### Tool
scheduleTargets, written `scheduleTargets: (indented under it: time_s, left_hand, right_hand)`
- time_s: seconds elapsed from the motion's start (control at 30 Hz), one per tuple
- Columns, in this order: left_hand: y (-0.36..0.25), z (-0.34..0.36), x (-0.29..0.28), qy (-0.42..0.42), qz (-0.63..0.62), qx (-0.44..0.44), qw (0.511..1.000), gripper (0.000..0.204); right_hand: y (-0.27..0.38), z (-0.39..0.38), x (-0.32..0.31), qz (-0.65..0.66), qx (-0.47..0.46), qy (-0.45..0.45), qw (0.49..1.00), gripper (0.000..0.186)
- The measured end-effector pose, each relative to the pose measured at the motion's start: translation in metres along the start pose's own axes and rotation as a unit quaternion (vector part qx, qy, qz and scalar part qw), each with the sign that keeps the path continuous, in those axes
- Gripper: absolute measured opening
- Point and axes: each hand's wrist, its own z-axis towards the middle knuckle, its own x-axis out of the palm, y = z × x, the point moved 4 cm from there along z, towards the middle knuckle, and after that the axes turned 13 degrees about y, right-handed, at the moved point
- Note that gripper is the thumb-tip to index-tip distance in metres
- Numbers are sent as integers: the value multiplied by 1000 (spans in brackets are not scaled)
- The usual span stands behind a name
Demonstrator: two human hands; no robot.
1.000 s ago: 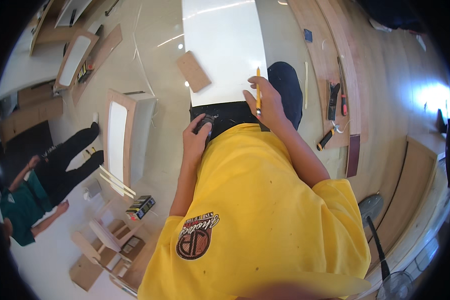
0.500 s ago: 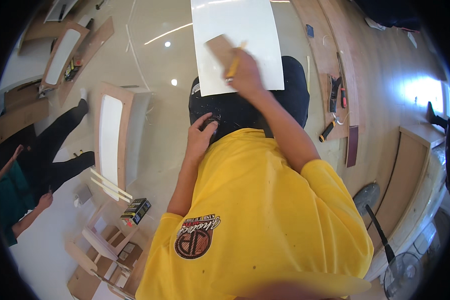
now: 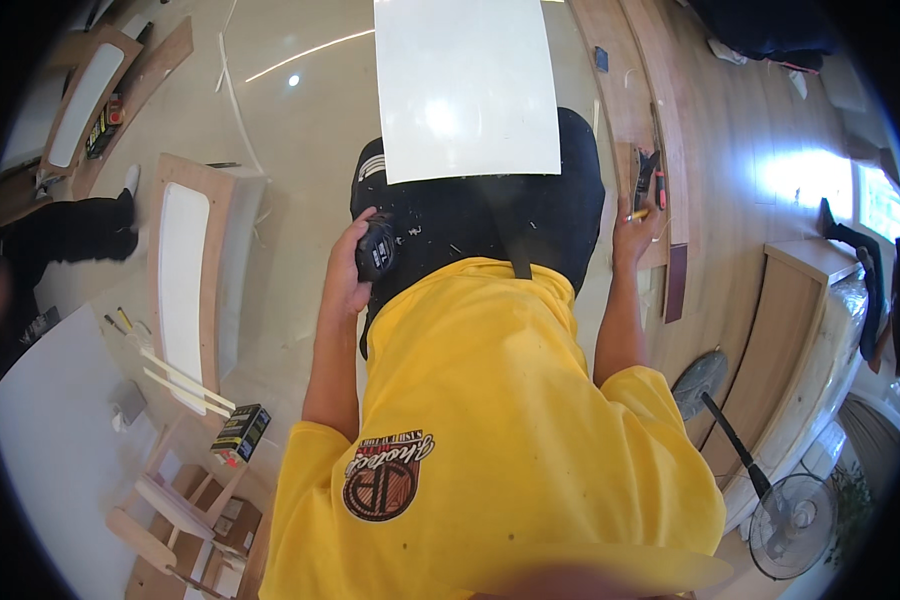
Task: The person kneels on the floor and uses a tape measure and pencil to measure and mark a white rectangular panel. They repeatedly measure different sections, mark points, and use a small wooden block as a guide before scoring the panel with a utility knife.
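My left hand (image 3: 346, 265) is closed round a black tape measure (image 3: 376, 248) resting against my left thigh. Far to the right, my right hand (image 3: 630, 236) reaches down over a wooden board (image 3: 638, 110), with a slim yellow pencil-like stick (image 3: 637, 215) between its fingers. Just beyond the fingertips lies a small brown wooden piece (image 3: 626, 170); whether I still touch it cannot be told. Beside it are a black hand tool (image 3: 647, 170) and a red-and-black handled tool (image 3: 660, 188). A white sheet (image 3: 468, 90) lies across my knees, untouched by either hand.
To the left stands a wood-framed white panel piece (image 3: 192, 270), with a dark box (image 3: 240, 432) and light strips (image 3: 185, 382) near it. A standing fan (image 3: 792, 525) and a wooden cabinet (image 3: 765, 330) are at right. Another person's dark-clad leg (image 3: 70, 230) shows far left.
My right hand has left the white sheet with the wooden piece and moved right to the tools. My left hand has shifted left, bringing the tape measure into clearer sight.
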Motion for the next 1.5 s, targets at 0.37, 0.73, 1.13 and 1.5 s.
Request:
scheduleTargets:
  time_s: [0.37,0.73,1.13,1.5]
  left_hand:
    - [3,41,21,54,-221,42,973,54]
    - [-16,70,22,-13,-144,70,987,48]
    - [-145,112,-96,-112,-94,133,980,49]
    - [-93,38,-47,-134,-83,128,979,51]
  right_hand:
    - [215,86,102,166,-41,248,954,66]
    - [228,53,121,224,-11,213,951,56]
    - [349,-23,182,339,36,147,929,47]
    - [265,47,180,184,-198,247,931,44]
